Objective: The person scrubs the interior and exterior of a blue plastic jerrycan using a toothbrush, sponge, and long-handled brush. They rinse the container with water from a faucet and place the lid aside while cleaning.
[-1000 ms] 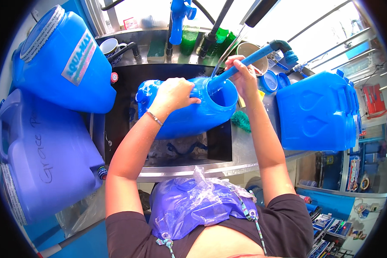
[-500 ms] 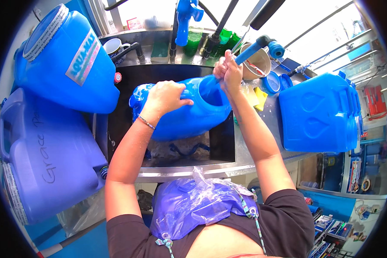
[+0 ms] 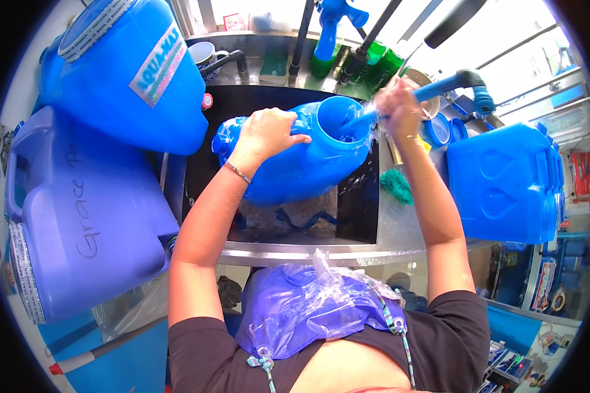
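Observation:
A blue water jug [image 3: 295, 171] lies on its side in the dark sink basin [image 3: 206, 98], its round mouth facing right. My left hand [image 3: 267, 133] grips the jug's handle beside the mouth, fingers curled round it. My right hand [image 3: 398, 108], smeared by motion, is wrapped round a blue pipe [image 3: 437, 87] with an elbow at its outer end. The pipe's other end reaches into the jug's mouth, where water splashes. What is on that inner end cannot be made out.
Two large jugs, one blue [image 3: 134, 85] and one purple [image 3: 92, 196], stand at left. Another blue jug [image 3: 498, 187] is on the right counter, near a green scrubbing pad [image 3: 396, 186]. A blue tap [image 3: 334, 26], green bottles and a mug [image 3: 203, 54] line the back.
My right hand has moved right, drawing the pipe partly outward from the jug. Water now splashes at the mouth. My left hand keeps its hold, and the whole view has shifted.

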`<state>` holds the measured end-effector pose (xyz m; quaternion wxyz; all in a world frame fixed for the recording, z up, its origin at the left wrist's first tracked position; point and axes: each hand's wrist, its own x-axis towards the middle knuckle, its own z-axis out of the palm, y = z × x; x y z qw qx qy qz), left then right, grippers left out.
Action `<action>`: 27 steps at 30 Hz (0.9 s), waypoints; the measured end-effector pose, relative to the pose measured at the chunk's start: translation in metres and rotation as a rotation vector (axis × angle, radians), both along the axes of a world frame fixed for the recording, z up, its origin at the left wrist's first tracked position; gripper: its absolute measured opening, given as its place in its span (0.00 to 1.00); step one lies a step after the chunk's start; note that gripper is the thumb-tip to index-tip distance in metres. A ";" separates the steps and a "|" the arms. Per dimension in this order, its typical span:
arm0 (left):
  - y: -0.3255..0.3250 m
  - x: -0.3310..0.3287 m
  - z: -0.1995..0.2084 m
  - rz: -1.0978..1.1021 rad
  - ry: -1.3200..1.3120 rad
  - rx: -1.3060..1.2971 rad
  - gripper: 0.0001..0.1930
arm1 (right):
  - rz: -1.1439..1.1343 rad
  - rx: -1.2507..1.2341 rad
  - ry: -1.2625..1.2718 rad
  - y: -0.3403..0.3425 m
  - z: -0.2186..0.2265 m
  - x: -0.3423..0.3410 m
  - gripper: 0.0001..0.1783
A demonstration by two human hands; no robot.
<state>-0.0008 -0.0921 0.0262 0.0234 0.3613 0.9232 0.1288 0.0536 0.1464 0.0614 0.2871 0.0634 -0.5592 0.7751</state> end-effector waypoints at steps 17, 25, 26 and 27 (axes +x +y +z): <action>0.022 0.014 -0.004 -0.189 0.071 0.073 0.28 | 0.093 -0.206 -0.135 0.015 -0.029 -0.016 0.13; 0.028 0.008 0.000 -0.236 0.050 0.041 0.26 | 0.194 -0.026 -0.223 -0.002 -0.041 -0.003 0.20; 0.026 0.006 0.001 -0.192 0.050 0.039 0.27 | 0.241 -0.011 -0.240 -0.001 -0.034 -0.002 0.21; 0.026 0.006 0.001 -0.109 0.060 0.022 0.27 | 0.410 0.056 -0.238 -0.001 -0.030 -0.001 0.21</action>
